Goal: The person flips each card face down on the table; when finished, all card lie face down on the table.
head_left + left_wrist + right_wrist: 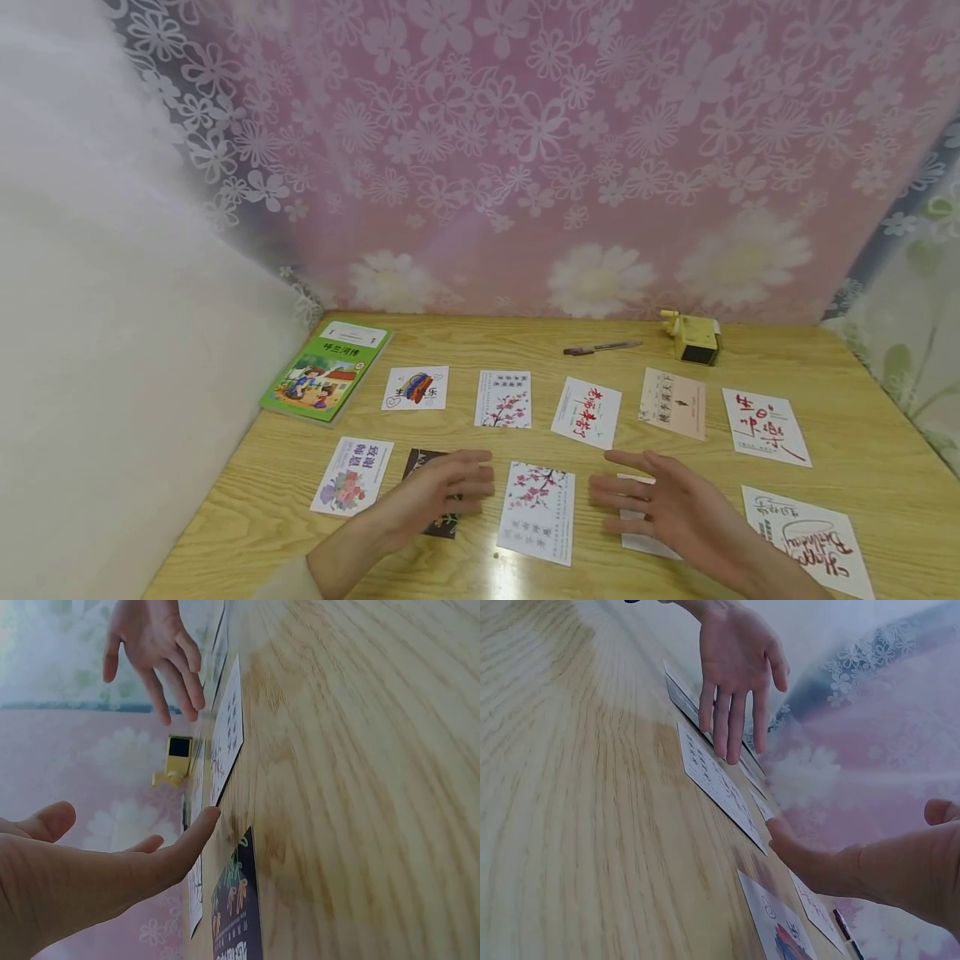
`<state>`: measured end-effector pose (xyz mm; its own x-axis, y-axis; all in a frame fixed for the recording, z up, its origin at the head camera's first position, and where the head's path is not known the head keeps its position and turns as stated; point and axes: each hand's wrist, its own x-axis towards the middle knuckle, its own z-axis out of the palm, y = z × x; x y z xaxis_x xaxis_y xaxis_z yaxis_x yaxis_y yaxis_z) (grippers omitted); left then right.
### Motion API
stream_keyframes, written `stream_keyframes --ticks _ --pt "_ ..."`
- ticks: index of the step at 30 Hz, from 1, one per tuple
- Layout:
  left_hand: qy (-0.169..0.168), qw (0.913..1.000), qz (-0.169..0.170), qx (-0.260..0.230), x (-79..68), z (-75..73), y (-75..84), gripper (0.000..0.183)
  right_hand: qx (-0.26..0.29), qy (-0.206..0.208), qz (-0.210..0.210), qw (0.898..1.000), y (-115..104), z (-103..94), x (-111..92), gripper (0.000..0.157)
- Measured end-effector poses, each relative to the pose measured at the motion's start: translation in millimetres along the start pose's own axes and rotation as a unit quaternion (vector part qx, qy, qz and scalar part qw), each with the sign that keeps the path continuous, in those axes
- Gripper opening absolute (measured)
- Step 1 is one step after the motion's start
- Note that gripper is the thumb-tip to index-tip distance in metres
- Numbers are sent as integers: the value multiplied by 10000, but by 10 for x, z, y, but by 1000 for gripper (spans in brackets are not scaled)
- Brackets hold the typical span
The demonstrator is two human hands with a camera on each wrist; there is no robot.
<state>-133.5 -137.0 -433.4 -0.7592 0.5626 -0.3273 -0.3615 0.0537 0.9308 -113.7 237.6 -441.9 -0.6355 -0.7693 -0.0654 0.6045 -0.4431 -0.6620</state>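
Note:
My left hand [442, 492] hovers with fingers extended over a dark card [444, 523] at the front left, partly covering it. Opposite it, my right hand [667, 508] is held above a white card [647, 543], which it mostly hides. Both palms face each other and neither holds anything. Between them lies a white card with pink blossom branches [536, 512]. In the left wrist view the dark card [238, 907] shows light lettering and coloured figures. Under the right hand, the right wrist view shows a card with a blue and red drawing [784, 937].
Several more cards lie in two rows, among them a beige card [672, 403] and a flower card [352, 475]. A green book [327, 371] lies at the back left. Toward the rear are a pen [602, 347] and a small yellow device with a crank [696, 339]. Patterned curtains surround the wooden table [247, 500].

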Motion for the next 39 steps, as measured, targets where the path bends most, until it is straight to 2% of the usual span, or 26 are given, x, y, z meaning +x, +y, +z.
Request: stream_keyframes --ticks 4,8,17,23,34,39 --pt "26 10000 -69 -7 15 30 -19 67 -128 124 -4 9998 44 13 13 55" --pt "42 9999 -120 -44 32 52 -40 66 -30 242 60 9997 106 30 16 53" --pt "77 9998 -165 -123 55 110 -74 66 53 260 129 9996 224 96 84 50" --pt "176 9996 -116 -208 58 128 -79 67 -4 262 -162 9995 271 97 132 51" --pt "252 9990 -27 -377 107 163 -87 72 -637 973 -338 9926 355 100 194 50" --pt "236 9991 52 -345 85 170 -9 69 -1684 1402 -346 9751 347 163 234 62"
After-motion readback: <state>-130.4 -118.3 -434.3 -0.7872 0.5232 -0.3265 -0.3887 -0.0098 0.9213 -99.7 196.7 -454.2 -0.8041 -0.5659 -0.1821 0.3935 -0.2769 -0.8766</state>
